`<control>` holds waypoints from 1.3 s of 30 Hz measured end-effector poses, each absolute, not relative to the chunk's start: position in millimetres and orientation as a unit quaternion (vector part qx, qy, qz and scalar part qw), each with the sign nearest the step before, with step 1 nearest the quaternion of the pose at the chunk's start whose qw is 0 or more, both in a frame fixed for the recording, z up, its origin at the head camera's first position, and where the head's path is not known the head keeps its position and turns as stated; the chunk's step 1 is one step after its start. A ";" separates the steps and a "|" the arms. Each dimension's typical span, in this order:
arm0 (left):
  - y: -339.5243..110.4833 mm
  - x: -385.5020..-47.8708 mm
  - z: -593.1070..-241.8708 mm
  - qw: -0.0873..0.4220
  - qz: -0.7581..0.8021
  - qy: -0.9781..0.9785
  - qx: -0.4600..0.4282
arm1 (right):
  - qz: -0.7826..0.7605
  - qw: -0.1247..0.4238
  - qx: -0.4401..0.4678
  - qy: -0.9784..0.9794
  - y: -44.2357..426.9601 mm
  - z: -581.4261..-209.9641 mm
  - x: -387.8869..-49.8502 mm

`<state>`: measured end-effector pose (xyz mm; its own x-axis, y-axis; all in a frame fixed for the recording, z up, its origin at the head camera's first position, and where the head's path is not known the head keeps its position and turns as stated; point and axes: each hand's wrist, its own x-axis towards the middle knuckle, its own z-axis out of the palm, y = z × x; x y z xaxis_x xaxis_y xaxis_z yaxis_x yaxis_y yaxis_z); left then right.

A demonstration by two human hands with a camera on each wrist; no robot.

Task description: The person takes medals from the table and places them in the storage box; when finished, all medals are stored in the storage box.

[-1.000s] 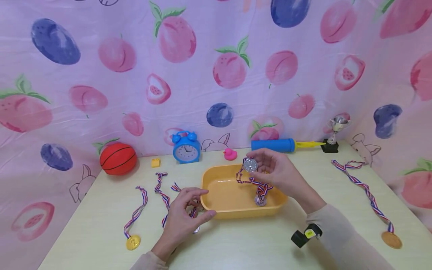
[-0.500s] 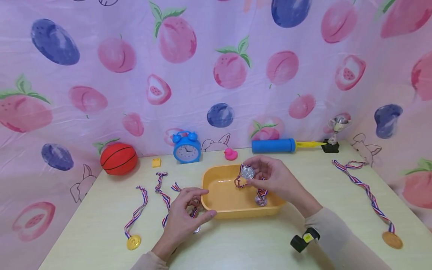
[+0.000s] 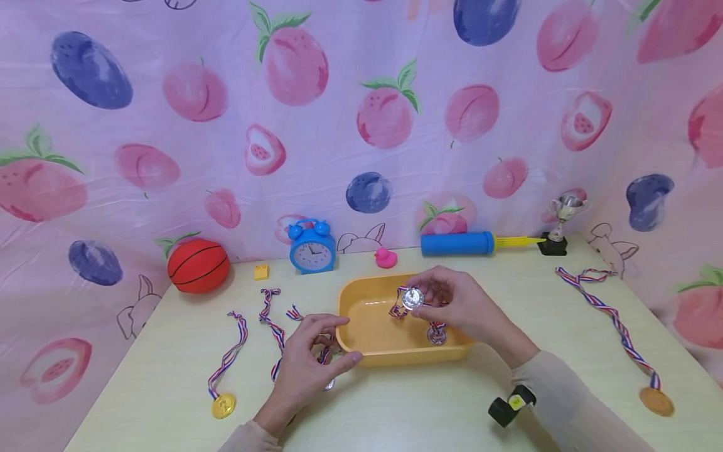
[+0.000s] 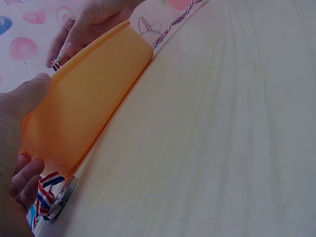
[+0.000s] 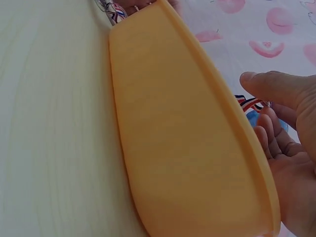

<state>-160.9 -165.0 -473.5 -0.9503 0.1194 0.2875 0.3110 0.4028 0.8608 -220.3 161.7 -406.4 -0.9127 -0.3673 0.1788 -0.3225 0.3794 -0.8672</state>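
Note:
My right hand [image 3: 460, 304] holds a silver medal [image 3: 413, 298] between thumb and fingers, over the yellow tub [image 3: 369, 326], its striped ribbon hanging in loops. Another medal [image 3: 437, 334] lies in the tub at its right, partly below that hand. The left hand [image 3: 305, 355] grips the tub's left end, thumb and forefinger at the rim. Beneath and behind this hand lie a ribbon and a silver medal [image 3: 329, 384], partly hidden. In the right wrist view, a ribbon [image 5: 252, 103] shows at the right hand [image 5: 296, 143] beyond the tub wall [image 5: 173, 123].
On the table's left lie a gold medal [image 3: 223, 405] and ribbons [image 3: 275, 329]; at the right, a bronze-coloured medal [image 3: 656, 401]. Along the back stand a red ball [image 3: 199, 266], yellow block [image 3: 261, 272], blue clock [image 3: 312, 248], pink duck [image 3: 386, 258], blue pump [image 3: 457, 244] and trophy [image 3: 559, 223].
My right hand has lowered the silver medal toward the tub and slightly left, and the medal's face has tilted a little. The left hand and the tub have stayed still.

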 end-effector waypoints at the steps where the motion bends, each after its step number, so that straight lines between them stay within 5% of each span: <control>1: -165.0 -160.9 -473.6 0.091 -0.530 -0.833 -0.129 | -0.513 0.021 -0.206 0.833 161.7 -407.0 -220.0; 39: -164.4 -159.3 -472.8 0.092 -0.527 -0.835 -0.126 | -0.331 0.045 -0.312 0.889 149.7 -409.4 -221.3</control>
<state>-159.3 -164.4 -472.8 -0.9517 0.1134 0.2854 0.3064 0.4126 0.8578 -221.3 149.7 -409.4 -0.8008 -0.5854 0.1268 -0.5257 0.5854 -0.6172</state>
